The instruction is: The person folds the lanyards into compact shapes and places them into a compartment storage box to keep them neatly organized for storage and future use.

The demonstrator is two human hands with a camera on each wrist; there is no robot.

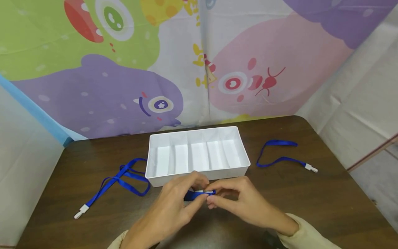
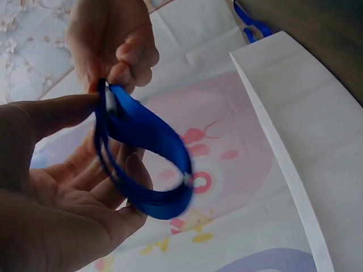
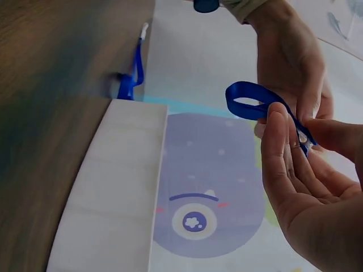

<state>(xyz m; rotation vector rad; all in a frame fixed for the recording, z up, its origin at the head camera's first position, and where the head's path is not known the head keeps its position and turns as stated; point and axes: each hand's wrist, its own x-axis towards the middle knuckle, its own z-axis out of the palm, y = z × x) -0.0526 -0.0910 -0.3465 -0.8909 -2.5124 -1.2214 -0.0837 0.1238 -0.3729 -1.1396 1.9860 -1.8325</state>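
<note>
A blue lanyard (image 1: pixel 193 196), rolled into a small loop, is held between both hands in front of the white tray. My left hand (image 1: pixel 174 200) pinches its left part between thumb and fingers. At the right end, my right hand (image 1: pixel 245 199) pinches the band near a small white piece. In the left wrist view the lanyard's loop (image 2: pixel 178 153) hangs as several layered turns of ribbon. The right wrist view shows the loop (image 3: pixel 244 110) standing out beyond the fingertips. Fingers hide part of the white clip.
Just behind the hands stands a white tray (image 1: pixel 197 174) with several compartments. One blue lanyard (image 1: pixel 124 174) with a white clip lies loosely left of it. Another lanyard (image 1: pixel 280 159) lies to the right. A cartoon-printed cloth (image 1: pixel 189 79) hangs behind the brown table (image 1: pixel 102 221).
</note>
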